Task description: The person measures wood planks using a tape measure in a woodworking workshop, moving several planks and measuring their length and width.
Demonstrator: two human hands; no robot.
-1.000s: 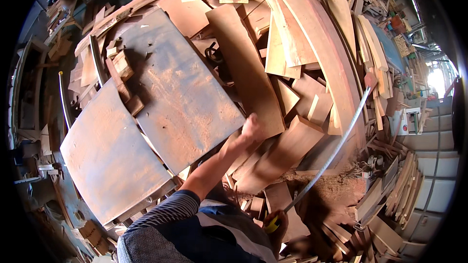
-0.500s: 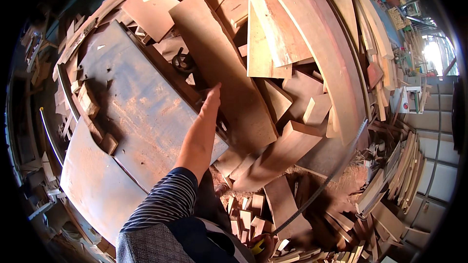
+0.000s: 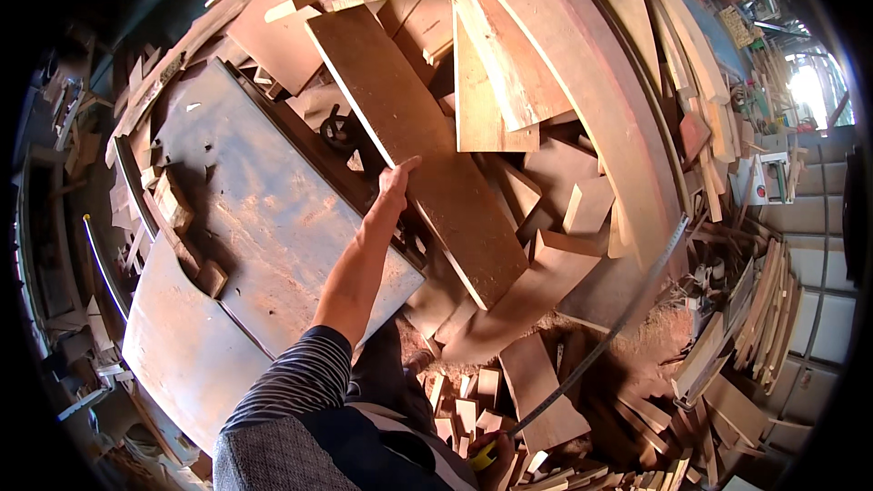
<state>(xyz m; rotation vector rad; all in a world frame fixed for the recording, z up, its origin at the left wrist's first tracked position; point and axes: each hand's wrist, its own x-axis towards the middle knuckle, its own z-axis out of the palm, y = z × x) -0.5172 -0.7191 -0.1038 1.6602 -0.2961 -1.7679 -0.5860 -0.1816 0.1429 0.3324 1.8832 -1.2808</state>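
My left hand (image 3: 396, 185) is closed on the near-left edge of a long brown wooden board (image 3: 441, 177), thumb over its upper face. The board is tilted, its pale left edge raised off the pieces around it. Low in the picture, my right hand (image 3: 498, 471) holds a yellow tape measure (image 3: 484, 455), partly cut off by my body. Its long metal blade (image 3: 596, 353) stretches out to the upper right, its far end beside a curved plank (image 3: 605, 118).
A dusty grey metal machine table (image 3: 273, 209) stands to the left, with wood offcuts (image 3: 173, 205) on it. A black handwheel (image 3: 338, 127) shows between table and board. Thick blocks (image 3: 536, 286) lie near the board's lower end. Stacked planks (image 3: 764, 318) stand at right.
My left hand has gone from lying over the board with fingers stretched to gripping its edge. The board's left edge has come up and its face is tilted and darker.
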